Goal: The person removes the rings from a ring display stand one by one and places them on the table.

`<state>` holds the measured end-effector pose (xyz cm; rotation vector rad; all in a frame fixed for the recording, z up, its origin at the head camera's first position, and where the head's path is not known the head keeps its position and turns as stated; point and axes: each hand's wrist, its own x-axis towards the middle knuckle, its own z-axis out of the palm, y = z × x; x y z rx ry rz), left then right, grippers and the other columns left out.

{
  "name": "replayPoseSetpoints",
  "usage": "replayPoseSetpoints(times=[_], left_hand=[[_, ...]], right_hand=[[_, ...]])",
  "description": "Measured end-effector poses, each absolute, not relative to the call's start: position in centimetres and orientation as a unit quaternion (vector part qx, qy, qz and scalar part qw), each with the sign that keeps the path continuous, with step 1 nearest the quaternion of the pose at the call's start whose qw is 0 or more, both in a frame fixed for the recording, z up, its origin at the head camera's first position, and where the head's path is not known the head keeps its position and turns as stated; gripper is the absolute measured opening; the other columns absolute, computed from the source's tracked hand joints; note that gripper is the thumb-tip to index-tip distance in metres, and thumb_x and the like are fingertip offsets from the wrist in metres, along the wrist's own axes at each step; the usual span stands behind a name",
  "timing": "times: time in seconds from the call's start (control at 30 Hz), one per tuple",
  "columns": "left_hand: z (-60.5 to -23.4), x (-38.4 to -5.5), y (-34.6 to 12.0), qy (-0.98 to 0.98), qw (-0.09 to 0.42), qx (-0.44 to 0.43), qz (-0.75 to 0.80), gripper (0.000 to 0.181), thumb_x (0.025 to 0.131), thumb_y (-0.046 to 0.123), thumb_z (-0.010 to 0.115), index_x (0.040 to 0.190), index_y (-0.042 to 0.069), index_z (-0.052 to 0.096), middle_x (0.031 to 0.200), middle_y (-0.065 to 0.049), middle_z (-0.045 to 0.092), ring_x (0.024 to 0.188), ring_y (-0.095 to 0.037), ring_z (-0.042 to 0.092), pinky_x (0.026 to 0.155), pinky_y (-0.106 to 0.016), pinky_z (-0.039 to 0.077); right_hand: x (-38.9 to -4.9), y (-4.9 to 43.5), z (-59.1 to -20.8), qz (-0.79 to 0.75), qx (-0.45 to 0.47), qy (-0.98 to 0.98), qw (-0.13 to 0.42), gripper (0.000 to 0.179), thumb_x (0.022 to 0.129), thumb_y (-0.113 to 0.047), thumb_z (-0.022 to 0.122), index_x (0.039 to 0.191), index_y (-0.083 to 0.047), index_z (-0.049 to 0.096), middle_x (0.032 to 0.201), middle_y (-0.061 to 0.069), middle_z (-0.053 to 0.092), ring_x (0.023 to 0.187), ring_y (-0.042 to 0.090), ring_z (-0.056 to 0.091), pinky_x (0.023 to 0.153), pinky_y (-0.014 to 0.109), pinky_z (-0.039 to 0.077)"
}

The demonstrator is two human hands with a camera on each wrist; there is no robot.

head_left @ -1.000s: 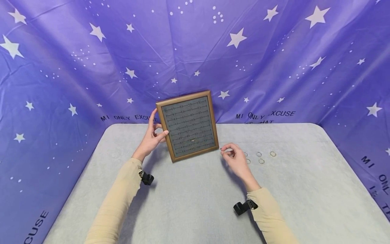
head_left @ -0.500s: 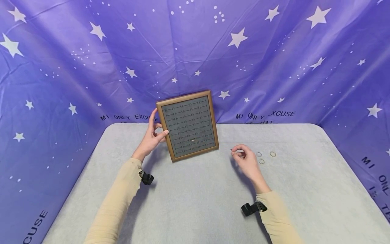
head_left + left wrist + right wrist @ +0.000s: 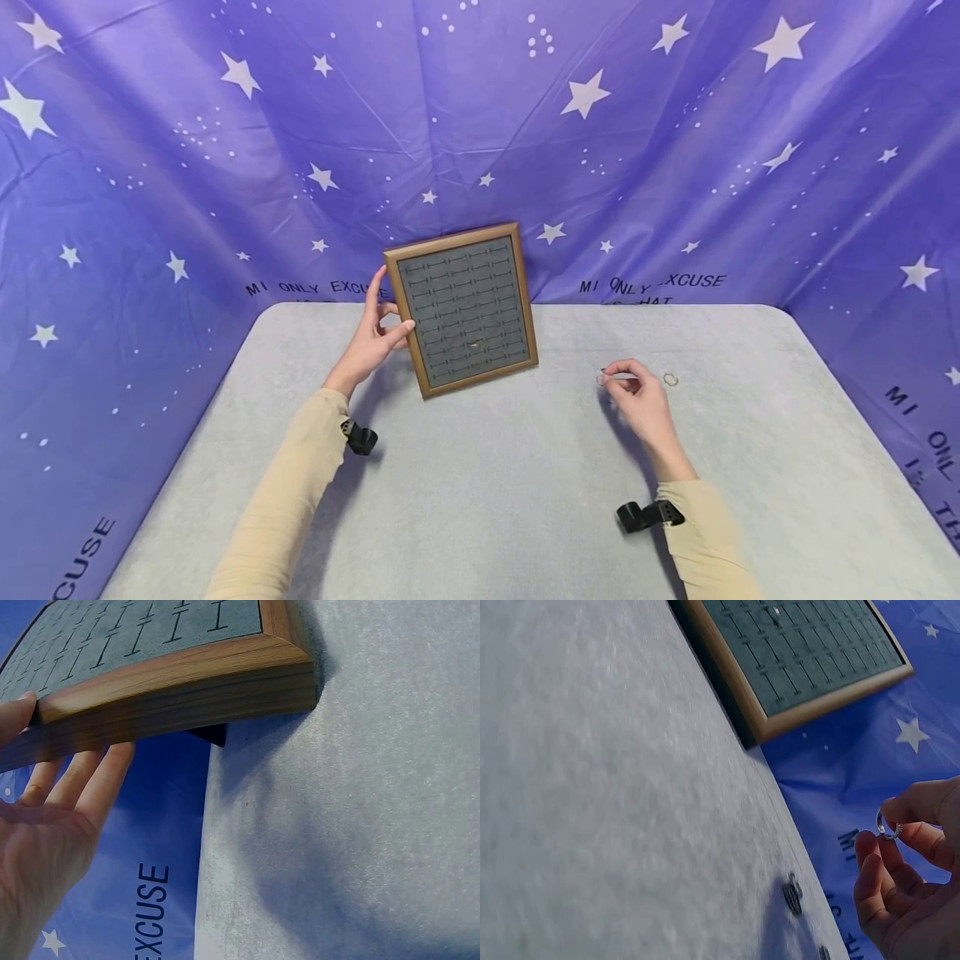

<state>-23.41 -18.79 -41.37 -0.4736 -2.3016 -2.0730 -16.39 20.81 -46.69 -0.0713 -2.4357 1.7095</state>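
A wood-framed ring display board (image 3: 450,317) with grey slotted padding stands tilted upright on the table. My left hand (image 3: 371,342) grips its left edge, thumb on the front and other fingers behind, as the left wrist view also shows. One ring (image 3: 475,344) sits in a slot low on the board. Right of the board, my right hand (image 3: 637,396) pinches a silver ring (image 3: 881,827) between thumb and fingertips, above the table. A gold-toned ring (image 3: 671,379) lies just right of that hand. The right wrist view shows another ring (image 3: 793,894) on the table.
A grey cloth-covered table (image 3: 487,483) spreads under both hands. Behind it and at both sides hangs a purple curtain (image 3: 465,108) with white stars, close to the board's back. Black wrist cameras (image 3: 648,517) are strapped on both forearms.
My right hand has moved steadily right, away from the board and over the spot where the rings lie, covering some of them. My left hand and the board have stayed put.
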Motion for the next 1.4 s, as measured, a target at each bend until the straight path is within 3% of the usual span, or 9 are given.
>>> replayPoseSetpoints(times=[0.33, 0.6, 0.77, 1.0, 1.23, 1.4], left_hand=[[-41.4, -23.4, -18.9, -0.719, -0.006, -0.148, -0.679, 0.093, 0.092, -0.007, 0.058, 0.156, 0.03, 0.0, 0.112, -0.029, 0.043, 0.076, -0.024, 0.065, 0.073, -0.04, 0.057], [-41.3, -23.4, -18.8, -0.715, -0.007, -0.151, -0.682, 0.093, 0.092, -0.007, 0.057, 0.156, 0.03, 0.0, 0.11, -0.023, 0.044, 0.076, -0.025, 0.066, 0.072, -0.042, 0.056], [-41.3, -23.4, -18.8, -0.719, -0.007, -0.152, -0.678, 0.092, 0.093, -0.006, 0.057, 0.156, 0.03, 0.0, 0.108, -0.019, 0.045, 0.077, -0.025, 0.065, 0.072, -0.041, 0.057], [-41.3, -23.4, -18.8, -0.719, -0.008, -0.147, -0.679, 0.093, 0.093, -0.006, 0.057, 0.156, 0.03, 0.0, 0.108, -0.018, 0.046, 0.077, -0.027, 0.066, 0.073, -0.042, 0.057], [-41.3, -23.4, -18.8, -0.721, -0.008, -0.147, -0.677, 0.092, 0.093, -0.005, 0.058, 0.156, 0.031, 0.0, 0.108, -0.018, 0.045, 0.076, -0.025, 0.065, 0.072, -0.041, 0.057], [-41.3, -23.4, -18.8, -0.72, -0.009, -0.145, -0.679, 0.092, 0.093, -0.005, 0.058, 0.156, 0.031, 0.0, 0.108, -0.017, 0.046, 0.077, -0.025, 0.065, 0.073, -0.042, 0.057]], right_hand=[[-15.7, 23.2, -47.1, 0.548, -0.04, -0.829, 0.107, 0.015, 0.091, -0.005, 0.064, 0.102, 0.006, 0.062, 0.089, 0.021, 0.068, 0.067, 0.007, 0.061, 0.048, 0.019, 0.043], [-14.7, 24.7, -45.6, 0.582, -0.07, -0.803, 0.105, 0.016, 0.09, 0.005, 0.059, 0.103, 0.015, 0.057, 0.068, -0.009, 0.063, 0.057, 0.002, 0.055, 0.042, 0.018, 0.041], [-15.0, 26.3, -47.2, 0.567, -0.089, -0.81, 0.121, 0.017, 0.09, 0.001, 0.062, 0.104, 0.01, 0.06, 0.073, -0.007, 0.064, 0.061, 0.001, 0.057, 0.045, 0.016, 0.043], [-14.9, 28.0, -47.9, 0.545, -0.09, -0.825, 0.117, 0.015, 0.091, -0.004, 0.062, 0.101, 0.007, 0.058, 0.069, -0.003, 0.063, 0.052, 0.005, 0.053, 0.039, 0.019, 0.041], [-14.8, 29.2, -48.0, 0.498, -0.084, -0.854, 0.127, 0.017, 0.09, -0.006, 0.064, 0.1, 0.007, 0.062, 0.071, -0.011, 0.063, 0.059, -0.001, 0.055, 0.045, 0.017, 0.044], [-15.0, 29.8, -48.2, 0.446, -0.069, -0.883, 0.13, 0.014, 0.089, -0.007, 0.065, 0.097, 0.005, 0.065, 0.076, -0.004, 0.063, 0.068, -0.008, 0.051, 0.056, 0.013, 0.042]])
